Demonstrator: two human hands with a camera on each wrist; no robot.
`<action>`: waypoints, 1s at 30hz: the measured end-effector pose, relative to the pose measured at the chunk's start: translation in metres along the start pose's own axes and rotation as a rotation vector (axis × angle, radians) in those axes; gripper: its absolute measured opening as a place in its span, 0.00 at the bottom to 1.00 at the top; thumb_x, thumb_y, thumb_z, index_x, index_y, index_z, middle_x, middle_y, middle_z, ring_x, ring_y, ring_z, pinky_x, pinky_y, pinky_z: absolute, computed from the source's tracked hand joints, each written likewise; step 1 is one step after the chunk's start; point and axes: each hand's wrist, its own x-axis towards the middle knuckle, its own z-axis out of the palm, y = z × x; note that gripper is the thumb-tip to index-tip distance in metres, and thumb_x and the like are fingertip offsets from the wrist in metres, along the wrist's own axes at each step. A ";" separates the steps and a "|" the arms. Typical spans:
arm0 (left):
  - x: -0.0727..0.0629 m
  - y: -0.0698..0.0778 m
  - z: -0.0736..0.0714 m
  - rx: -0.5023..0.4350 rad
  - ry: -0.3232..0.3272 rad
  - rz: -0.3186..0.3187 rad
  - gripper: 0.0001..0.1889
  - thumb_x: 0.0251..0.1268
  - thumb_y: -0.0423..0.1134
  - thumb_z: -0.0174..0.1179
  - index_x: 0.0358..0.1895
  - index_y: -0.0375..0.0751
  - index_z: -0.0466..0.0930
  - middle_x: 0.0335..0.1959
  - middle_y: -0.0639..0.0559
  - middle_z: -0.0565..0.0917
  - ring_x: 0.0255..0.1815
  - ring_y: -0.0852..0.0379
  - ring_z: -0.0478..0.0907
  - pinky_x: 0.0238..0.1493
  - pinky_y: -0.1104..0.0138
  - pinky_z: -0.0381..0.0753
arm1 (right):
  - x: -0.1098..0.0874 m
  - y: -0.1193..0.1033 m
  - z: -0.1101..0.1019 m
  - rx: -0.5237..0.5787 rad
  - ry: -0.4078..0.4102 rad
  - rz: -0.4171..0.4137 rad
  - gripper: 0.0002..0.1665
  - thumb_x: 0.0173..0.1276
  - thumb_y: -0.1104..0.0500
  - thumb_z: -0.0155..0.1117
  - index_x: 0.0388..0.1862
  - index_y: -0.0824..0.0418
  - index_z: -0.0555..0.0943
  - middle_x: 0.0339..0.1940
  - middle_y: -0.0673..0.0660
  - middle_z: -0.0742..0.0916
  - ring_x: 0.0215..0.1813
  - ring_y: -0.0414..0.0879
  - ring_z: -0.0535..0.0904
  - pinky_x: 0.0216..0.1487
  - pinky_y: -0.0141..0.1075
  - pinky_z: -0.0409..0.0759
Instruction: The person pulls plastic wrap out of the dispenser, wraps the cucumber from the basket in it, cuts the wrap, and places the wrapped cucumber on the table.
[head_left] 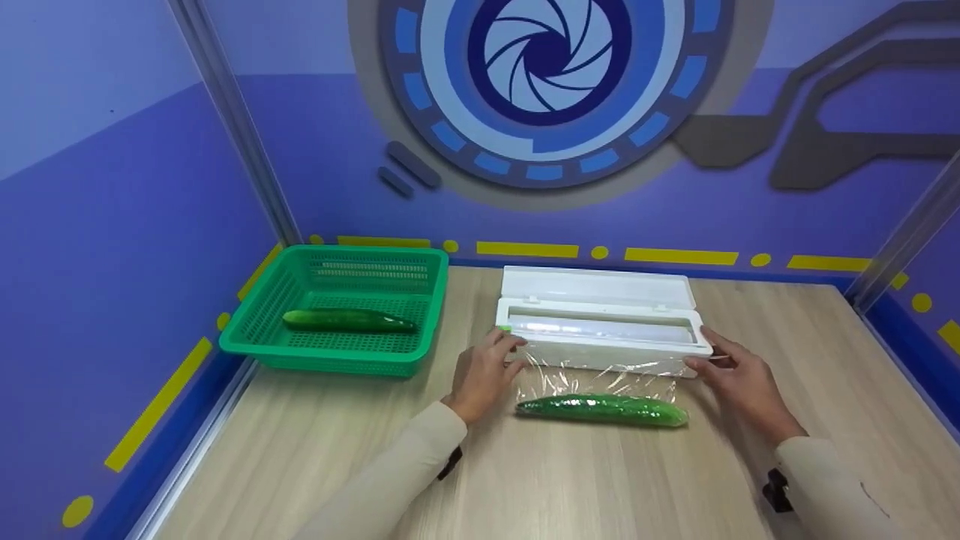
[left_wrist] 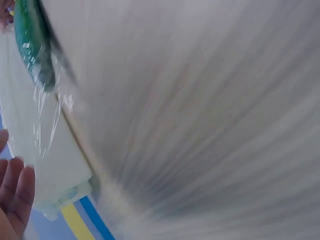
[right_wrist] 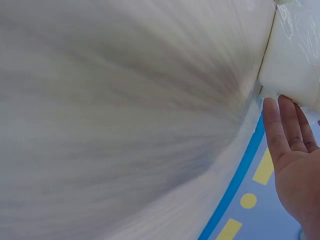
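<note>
The hands stand apart, fingers loosely extended: the left hand [head_left: 484, 375] at the white film dispenser's [head_left: 600, 347] left end, the right hand [head_left: 748, 384] touching its right, apparently steadying it. Clear film [head_left: 592, 381] runs nearward onto a cucumber [head_left: 604, 410]; leftward, a basket [head_left: 337, 363] contains another cucumber [head_left: 349, 321].

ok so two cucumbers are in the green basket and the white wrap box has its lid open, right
Not quite: the head view shows only one cucumber in the green basket, not two. The other cucumber lies on the table in front of the white wrap box, whose lid is indeed open.
</note>
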 end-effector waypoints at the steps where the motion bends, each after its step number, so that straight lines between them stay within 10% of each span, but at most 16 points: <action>1: 0.003 0.000 0.000 0.039 0.022 -0.003 0.14 0.61 0.36 0.79 0.48 0.41 0.88 0.39 0.51 0.83 0.38 0.57 0.86 0.36 0.67 0.84 | 0.000 0.000 0.000 -0.001 0.008 -0.004 0.50 0.75 0.37 0.69 0.86 0.55 0.62 0.66 0.70 0.82 0.64 0.63 0.78 0.47 0.22 0.75; 18: 0.027 -0.002 0.006 0.183 0.035 -0.179 0.06 0.61 0.40 0.79 0.35 0.47 0.90 0.35 0.55 0.82 0.33 0.57 0.84 0.33 0.61 0.82 | -0.001 -0.003 0.008 0.028 0.113 -0.043 0.44 0.75 0.44 0.72 0.82 0.61 0.69 0.64 0.69 0.81 0.62 0.62 0.79 0.46 0.18 0.74; 30: 0.030 0.001 0.002 0.178 0.011 -0.183 0.05 0.63 0.38 0.78 0.32 0.46 0.90 0.32 0.55 0.81 0.33 0.58 0.84 0.33 0.63 0.82 | -0.002 -0.017 0.020 -0.032 0.323 -0.124 0.14 0.65 0.66 0.80 0.48 0.66 0.88 0.50 0.59 0.78 0.41 0.46 0.73 0.36 0.22 0.70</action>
